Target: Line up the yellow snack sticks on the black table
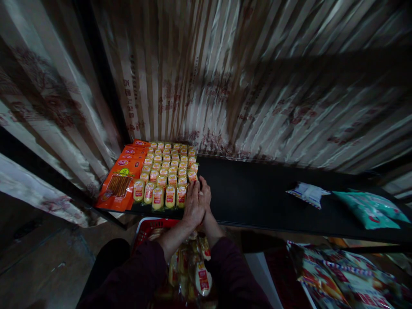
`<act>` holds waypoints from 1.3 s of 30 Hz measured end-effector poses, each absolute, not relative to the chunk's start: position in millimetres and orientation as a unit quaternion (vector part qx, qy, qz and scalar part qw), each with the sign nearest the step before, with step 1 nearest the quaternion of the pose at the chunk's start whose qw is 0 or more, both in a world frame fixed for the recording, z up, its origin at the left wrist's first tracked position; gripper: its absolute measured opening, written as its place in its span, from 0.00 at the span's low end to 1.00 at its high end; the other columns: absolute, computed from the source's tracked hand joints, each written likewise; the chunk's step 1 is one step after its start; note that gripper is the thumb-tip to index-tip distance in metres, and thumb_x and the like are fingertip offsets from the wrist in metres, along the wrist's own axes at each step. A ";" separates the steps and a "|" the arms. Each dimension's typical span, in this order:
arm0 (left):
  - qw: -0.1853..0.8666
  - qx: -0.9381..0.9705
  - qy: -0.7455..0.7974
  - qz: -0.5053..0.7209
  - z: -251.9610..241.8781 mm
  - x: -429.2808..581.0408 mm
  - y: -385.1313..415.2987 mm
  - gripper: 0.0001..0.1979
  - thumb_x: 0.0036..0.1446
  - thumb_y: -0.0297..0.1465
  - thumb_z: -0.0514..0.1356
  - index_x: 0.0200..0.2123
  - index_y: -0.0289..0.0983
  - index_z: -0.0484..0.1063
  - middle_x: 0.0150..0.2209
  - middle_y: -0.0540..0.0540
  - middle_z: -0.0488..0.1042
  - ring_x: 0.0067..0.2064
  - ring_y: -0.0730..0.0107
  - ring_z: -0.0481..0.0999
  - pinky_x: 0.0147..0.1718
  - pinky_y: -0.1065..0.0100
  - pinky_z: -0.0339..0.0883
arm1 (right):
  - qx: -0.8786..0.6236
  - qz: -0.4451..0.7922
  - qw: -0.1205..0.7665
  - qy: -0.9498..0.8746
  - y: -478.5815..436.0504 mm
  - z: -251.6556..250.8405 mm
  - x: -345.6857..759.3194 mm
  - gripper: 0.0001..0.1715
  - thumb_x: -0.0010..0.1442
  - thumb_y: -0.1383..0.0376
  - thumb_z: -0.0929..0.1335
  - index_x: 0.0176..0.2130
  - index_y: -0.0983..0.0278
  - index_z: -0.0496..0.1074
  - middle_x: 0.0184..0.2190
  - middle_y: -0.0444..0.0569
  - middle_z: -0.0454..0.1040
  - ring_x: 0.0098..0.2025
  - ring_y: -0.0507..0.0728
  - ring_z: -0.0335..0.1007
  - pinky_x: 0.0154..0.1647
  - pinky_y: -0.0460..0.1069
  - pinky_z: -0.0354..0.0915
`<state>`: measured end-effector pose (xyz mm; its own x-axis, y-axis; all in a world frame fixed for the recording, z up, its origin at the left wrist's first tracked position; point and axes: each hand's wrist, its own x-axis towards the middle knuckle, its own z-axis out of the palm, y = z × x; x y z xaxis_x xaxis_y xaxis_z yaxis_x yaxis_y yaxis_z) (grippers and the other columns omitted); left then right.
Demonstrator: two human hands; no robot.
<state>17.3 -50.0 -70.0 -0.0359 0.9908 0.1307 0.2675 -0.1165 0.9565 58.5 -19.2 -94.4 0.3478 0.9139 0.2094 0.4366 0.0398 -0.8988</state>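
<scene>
Rows of small wrapped snack cakes point(157, 198), yellow with red-and-white labels, lie close together on the left part of a black shelf point(244, 193). At their front right corner are both my hands, side by side and touching each other. My left hand point(193, 205) rests against the end packets, its fingers stretched forward. Just to its right, my right hand point(205, 197) reaches along the edge of the rows with its fingers extended. Neither hand visibly holds a packet, though the palms are hidden.
Orange snack bags point(119, 182) overlap left of the cakes. Below my arms, a red basket point(144, 227) contains more wrapped cakes point(203, 279). A white-and-blue packet point(308, 194) and green bags point(370, 208) lie on the shelf's right. Larger bags point(347, 274) sit lower right. A curtain point(225, 86) hangs behind.
</scene>
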 end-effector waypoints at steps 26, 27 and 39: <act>0.336 0.593 0.579 0.448 -75.2 -0.2 -61.1 0.30 0.64 0.35 0.44 0.65 0.27 0.56 0.68 0.34 0.54 0.70 0.60 0.48 0.69 0.56 0.42 | -0.696 0.234 0.399 -0.549 7.8 -82.4 65.2 0.33 0.66 0.56 0.52 0.58 0.70 0.67 0.58 0.60 0.70 0.61 0.60 0.64 0.65 0.56 0.53; 0.337 0.594 0.576 0.449 -74.3 -0.9 -61.9 0.30 0.65 0.36 0.44 0.66 0.27 0.55 0.68 0.34 0.53 0.70 0.60 0.48 0.69 0.55 0.41 | -0.685 0.261 0.416 -0.539 10.9 -81.1 64.9 0.34 0.66 0.54 0.52 0.59 0.69 0.67 0.59 0.58 0.69 0.61 0.60 0.63 0.65 0.56 0.54; 0.343 0.598 0.558 0.462 -80.6 -0.8 -57.4 0.30 0.66 0.37 0.42 0.67 0.30 0.53 0.69 0.36 0.50 0.71 0.62 0.45 0.69 0.54 0.40 | -0.608 0.340 0.503 -0.512 14.3 -82.8 60.2 0.41 0.63 0.43 0.53 0.57 0.68 0.69 0.58 0.58 0.70 0.61 0.60 0.64 0.67 0.57 0.53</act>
